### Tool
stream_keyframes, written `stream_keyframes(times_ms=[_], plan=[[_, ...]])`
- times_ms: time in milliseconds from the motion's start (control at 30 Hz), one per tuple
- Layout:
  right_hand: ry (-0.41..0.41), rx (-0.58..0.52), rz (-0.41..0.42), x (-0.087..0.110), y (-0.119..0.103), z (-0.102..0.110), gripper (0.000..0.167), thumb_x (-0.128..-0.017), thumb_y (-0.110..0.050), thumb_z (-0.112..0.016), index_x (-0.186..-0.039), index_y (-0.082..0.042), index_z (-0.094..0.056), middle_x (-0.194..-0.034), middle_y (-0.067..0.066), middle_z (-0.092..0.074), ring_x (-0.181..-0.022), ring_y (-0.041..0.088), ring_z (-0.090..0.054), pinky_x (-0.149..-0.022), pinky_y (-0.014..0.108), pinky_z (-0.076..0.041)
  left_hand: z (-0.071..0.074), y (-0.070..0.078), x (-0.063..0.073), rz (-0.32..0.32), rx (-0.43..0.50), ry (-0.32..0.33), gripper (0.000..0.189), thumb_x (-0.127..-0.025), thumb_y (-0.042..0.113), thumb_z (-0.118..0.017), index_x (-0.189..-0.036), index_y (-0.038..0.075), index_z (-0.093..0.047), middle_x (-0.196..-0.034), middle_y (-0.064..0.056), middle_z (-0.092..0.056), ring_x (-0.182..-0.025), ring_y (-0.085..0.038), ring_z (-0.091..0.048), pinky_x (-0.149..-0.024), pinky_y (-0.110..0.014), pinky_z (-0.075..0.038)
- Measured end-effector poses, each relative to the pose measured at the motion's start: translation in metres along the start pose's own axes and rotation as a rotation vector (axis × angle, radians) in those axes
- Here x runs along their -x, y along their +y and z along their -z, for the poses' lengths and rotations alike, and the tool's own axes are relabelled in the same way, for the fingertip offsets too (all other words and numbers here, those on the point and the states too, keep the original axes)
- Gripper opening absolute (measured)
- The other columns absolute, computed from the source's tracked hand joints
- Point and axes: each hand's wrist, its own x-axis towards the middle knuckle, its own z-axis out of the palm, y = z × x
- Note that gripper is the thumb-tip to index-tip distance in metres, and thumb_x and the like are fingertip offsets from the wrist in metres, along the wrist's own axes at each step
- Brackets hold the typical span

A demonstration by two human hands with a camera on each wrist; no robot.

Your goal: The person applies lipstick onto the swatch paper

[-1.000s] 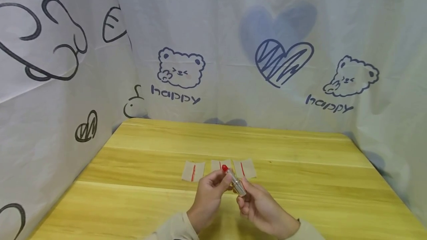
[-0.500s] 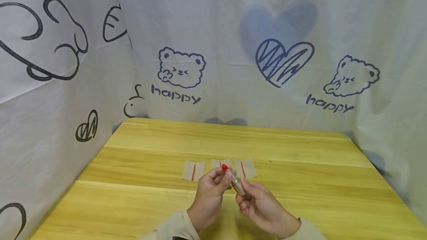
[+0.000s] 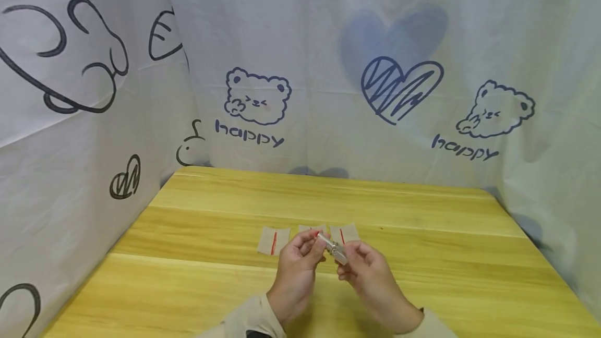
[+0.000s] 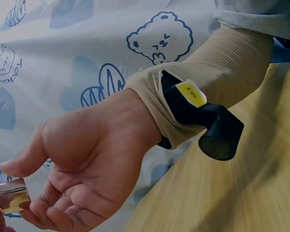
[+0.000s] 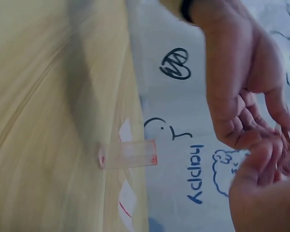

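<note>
A lipstick (image 3: 334, 251) with a shiny metallic case and a red tip is held slantwise between both hands in the head view. My left hand (image 3: 296, 273) pinches its upper part near the red end, thumb on the near side. My right hand (image 3: 375, 283) grips the metallic base with thumb and fingers. In the left wrist view the lipstick's base (image 4: 12, 195) shows at the left edge, by the right hand (image 4: 92, 164). A clear cylinder (image 5: 133, 154) with red smears stands on the table in the right wrist view; the hands hide it in the head view.
Beige square patches lie in a row on the wooden table (image 3: 188, 286): a left patch (image 3: 267, 239), a middle patch (image 3: 305, 228) partly behind the left hand, and a right patch (image 3: 349, 231). Red lines mark them. A printed cloth (image 3: 319, 119) hangs around the table.
Less of the lipstick's red tip shows above the case now. The right hand's fingers have shifted upward around the base, and the lipstick lies at a flatter slant. The left hand has barely moved.
</note>
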Motion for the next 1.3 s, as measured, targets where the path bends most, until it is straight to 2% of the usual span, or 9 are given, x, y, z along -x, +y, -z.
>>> stream_keyframes(times_ms=[100, 200, 400, 567, 700, 800, 1000, 1167, 1300], plan=[[-0.177, -0.155, -0.095, -0.001, -0.005, 0.007, 0.031, -0.106, -0.030, -0.037, -0.106, -0.006, -0.058, -0.090, 0.000, -0.064, -0.075, 0.005, -0.059, -0.071, 0.017, -0.051, -0.001, 0.001, 0.000, -0.013, 0.002, -0.020, 0.030, -0.094, 0.009, -0.063, -0.118, -0.006, -0.052, -0.111, -0.010, -0.062, -0.099, -0.014, -0.057, -0.082, -0.026, -0.046], [-0.240, -0.206, -0.144, -0.002, -0.007, 0.010, 0.031, -0.106, -0.030, -0.039, -0.106, -0.005, -0.058, -0.088, -0.001, -0.065, -0.074, 0.004, -0.060, -0.071, 0.016, -0.051, 0.000, 0.000, 0.000, -0.021, -0.014, -0.024, 0.034, -0.093, 0.011, -0.065, -0.119, -0.007, -0.053, -0.109, -0.010, -0.063, -0.098, -0.014, -0.058, -0.083, -0.026, -0.047], [-0.052, -0.065, -0.070, -0.001, -0.006, 0.007, 0.010, -0.100, -0.011, -0.055, -0.105, -0.002, -0.056, -0.096, 0.004, -0.062, -0.081, 0.007, -0.060, -0.076, 0.019, -0.052, 0.000, -0.002, -0.001, -0.027, -0.040, 0.019, 0.034, -0.092, 0.010, -0.067, -0.117, -0.008, -0.053, -0.105, -0.008, -0.066, -0.093, -0.012, -0.059, -0.079, -0.024, -0.046], [0.144, 0.189, 0.121, 0.000, -0.001, 0.001, 0.021, -0.086, 0.007, -0.066, -0.105, 0.011, -0.056, -0.102, 0.011, -0.058, -0.087, 0.015, -0.061, -0.078, 0.025, -0.054, -0.002, -0.003, 0.001, -0.040, -0.060, 0.048, 0.027, -0.091, 0.011, -0.067, -0.112, -0.003, -0.055, -0.099, -0.003, -0.066, -0.089, -0.011, -0.059, -0.076, -0.024, -0.045], [0.170, 0.299, 0.254, 0.001, 0.000, 0.000, 0.027, -0.081, 0.012, -0.069, -0.104, 0.017, -0.055, -0.100, 0.014, -0.059, -0.086, 0.015, -0.061, -0.075, 0.023, -0.054, -0.003, -0.002, 0.002, -0.041, -0.080, 0.044, 0.027, -0.091, 0.011, -0.067, -0.111, -0.004, -0.055, -0.096, -0.002, -0.066, -0.087, -0.011, -0.059, -0.076, -0.025, -0.046], [0.152, 0.352, 0.298, 0.003, -0.001, 0.002, 0.026, -0.082, 0.012, -0.069, -0.104, 0.017, -0.056, -0.099, 0.014, -0.059, -0.084, 0.014, -0.061, -0.074, 0.022, -0.054, -0.001, 0.001, 0.000, -0.040, -0.143, 0.001, 0.033, -0.091, 0.013, -0.068, -0.113, -0.006, -0.055, -0.094, -0.002, -0.065, -0.087, -0.011, -0.059, -0.079, -0.026, -0.048], [0.171, 0.393, 0.206, 0.004, -0.004, 0.010, 0.024, -0.086, 0.005, -0.067, -0.106, 0.014, -0.056, -0.098, 0.013, -0.059, -0.080, 0.013, -0.060, -0.072, 0.022, -0.054, 0.018, 0.010, -0.007, -0.078, -0.431, -0.131, 0.040, -0.092, 0.023, -0.069, -0.119, -0.003, -0.057, -0.108, -0.009, -0.061, -0.098, -0.017, -0.057, -0.086, -0.029, -0.049], [0.154, 0.324, 0.114, 0.004, -0.002, 0.020, 0.023, -0.091, 0.001, -0.064, -0.108, 0.012, -0.055, -0.098, 0.011, -0.060, -0.084, 0.016, -0.061, -0.077, 0.026, -0.054, 0.045, 0.016, -0.016, -0.135, -0.873, -0.199, 0.041, -0.091, 0.027, -0.071, -0.121, 0.003, -0.058, -0.120, -0.012, -0.058, -0.105, -0.027, -0.055, -0.084, -0.040, -0.048], [0.148, 0.256, 0.067, 0.004, 0.000, 0.025, 0.019, -0.092, 0.000, -0.062, -0.108, 0.009, -0.055, -0.098, 0.010, -0.060, -0.086, 0.017, -0.061, -0.078, 0.027, -0.054, 0.064, 0.017, -0.021, -0.070, -1.148, -0.275, 0.067, -0.084, 0.029, -0.078, -0.135, -0.001, -0.047, -0.130, -0.020, -0.052, -0.115, -0.039, -0.051, -0.091, -0.053, -0.045]])
